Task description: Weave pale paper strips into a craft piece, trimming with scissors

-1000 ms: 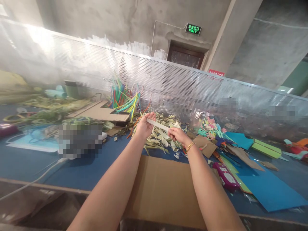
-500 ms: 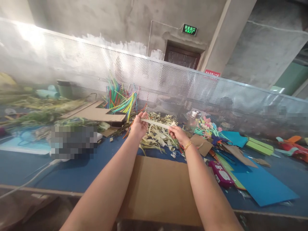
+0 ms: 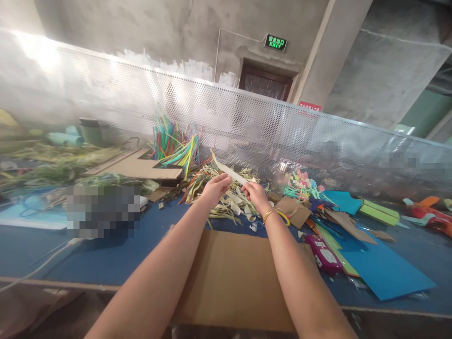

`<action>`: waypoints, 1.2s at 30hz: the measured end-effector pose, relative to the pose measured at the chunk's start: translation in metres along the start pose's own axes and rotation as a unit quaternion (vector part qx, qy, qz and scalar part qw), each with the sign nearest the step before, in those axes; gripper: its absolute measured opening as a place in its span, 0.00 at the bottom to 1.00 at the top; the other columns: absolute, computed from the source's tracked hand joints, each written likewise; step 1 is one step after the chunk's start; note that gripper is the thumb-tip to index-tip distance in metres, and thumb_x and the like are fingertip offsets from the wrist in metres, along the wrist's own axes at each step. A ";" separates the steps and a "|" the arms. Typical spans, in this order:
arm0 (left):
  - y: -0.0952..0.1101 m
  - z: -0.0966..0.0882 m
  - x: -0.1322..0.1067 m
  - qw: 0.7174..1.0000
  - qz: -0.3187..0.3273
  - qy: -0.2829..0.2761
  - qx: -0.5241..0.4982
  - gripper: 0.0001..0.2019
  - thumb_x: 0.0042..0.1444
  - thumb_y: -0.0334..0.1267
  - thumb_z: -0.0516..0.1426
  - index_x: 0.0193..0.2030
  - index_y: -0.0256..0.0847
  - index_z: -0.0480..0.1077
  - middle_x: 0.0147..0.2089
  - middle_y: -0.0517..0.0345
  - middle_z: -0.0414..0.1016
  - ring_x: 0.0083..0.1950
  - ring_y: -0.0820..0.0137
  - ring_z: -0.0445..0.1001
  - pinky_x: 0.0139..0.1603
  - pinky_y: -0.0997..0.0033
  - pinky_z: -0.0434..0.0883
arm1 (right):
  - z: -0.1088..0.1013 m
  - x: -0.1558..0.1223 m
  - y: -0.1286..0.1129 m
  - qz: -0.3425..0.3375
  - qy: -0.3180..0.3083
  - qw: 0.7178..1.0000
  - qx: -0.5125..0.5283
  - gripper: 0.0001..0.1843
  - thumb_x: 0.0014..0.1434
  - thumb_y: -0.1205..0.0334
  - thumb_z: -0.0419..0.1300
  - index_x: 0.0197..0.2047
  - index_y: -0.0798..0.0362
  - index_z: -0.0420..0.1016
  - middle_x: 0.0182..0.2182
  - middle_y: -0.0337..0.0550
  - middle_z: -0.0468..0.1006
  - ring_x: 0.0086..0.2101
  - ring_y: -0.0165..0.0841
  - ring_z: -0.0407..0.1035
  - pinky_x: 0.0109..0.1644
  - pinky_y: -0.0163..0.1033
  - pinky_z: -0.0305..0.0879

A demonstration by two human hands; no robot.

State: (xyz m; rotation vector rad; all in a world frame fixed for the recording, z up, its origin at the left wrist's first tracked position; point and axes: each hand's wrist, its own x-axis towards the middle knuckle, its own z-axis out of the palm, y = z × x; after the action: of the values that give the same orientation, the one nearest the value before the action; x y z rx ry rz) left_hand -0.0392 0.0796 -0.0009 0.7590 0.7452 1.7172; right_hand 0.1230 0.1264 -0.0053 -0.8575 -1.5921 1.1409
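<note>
Both my hands hold one pale paper strip [image 3: 229,171] above a heap of curled pale-green and cream strips [image 3: 229,205] on the blue table. My left hand [image 3: 215,187] pinches the strip near its middle, and its free end sticks up to the left. My right hand [image 3: 254,194] grips the strip's right end with closed fingers; a gold bracelet sits on that wrist. A flat brown cardboard sheet [image 3: 233,278] lies under my forearms at the table's near edge.
A perforated metal screen [image 3: 247,122] runs along the table's back. Coloured straws [image 3: 174,146] and a cardboard piece [image 3: 137,165] lie at left. Paper flowers [image 3: 303,186], a small jar [image 3: 282,175], blue sheets [image 3: 384,270] and a purple device [image 3: 323,254] lie at right.
My hands have come closer together. My left hand slid along the strip toward the right hand, so the strip's left end now pokes up free.
</note>
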 end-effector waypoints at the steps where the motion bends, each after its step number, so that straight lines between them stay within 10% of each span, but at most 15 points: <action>1: -0.001 0.001 -0.002 1.000 -0.002 -0.016 0.025 0.13 0.44 0.33 0.68 0.37 0.36 0.74 0.38 0.50 0.78 0.39 0.70 0.77 0.42 0.73 0.73 | 0.001 0.000 0.000 -0.002 -0.004 1.000 -0.007 0.17 0.56 0.49 0.59 0.25 0.52 0.70 0.15 0.33 0.63 0.16 0.24 0.52 0.19 0.31 0.47; 14: -0.012 -0.002 0.005 0.974 0.061 0.001 0.220 0.05 0.42 0.35 0.65 0.24 0.38 0.73 0.20 0.62 0.69 0.22 0.77 0.64 0.26 0.75 0.61 | 0.009 0.000 0.005 -0.052 -0.006 0.997 -0.056 0.10 0.48 0.60 0.66 0.35 0.52 0.76 0.31 0.39 0.77 0.32 0.30 0.70 0.36 0.33 0.65; 36: -0.011 -0.003 -0.001 0.925 0.066 -0.063 0.368 0.15 0.44 0.48 0.63 0.24 0.37 0.70 0.20 0.64 0.65 0.24 0.76 0.59 0.27 0.73 0.56 | 0.006 0.004 0.017 -0.003 -0.063 0.997 -0.040 0.15 0.46 0.50 0.65 0.30 0.54 0.73 0.25 0.38 0.75 0.27 0.31 0.68 0.33 0.35 0.66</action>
State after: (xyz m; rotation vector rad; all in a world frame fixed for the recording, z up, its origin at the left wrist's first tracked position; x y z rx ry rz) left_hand -0.0354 0.0812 -0.0115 1.4433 1.2955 1.4682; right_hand 0.1162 0.1337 -0.0206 -0.8457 -1.7532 1.1529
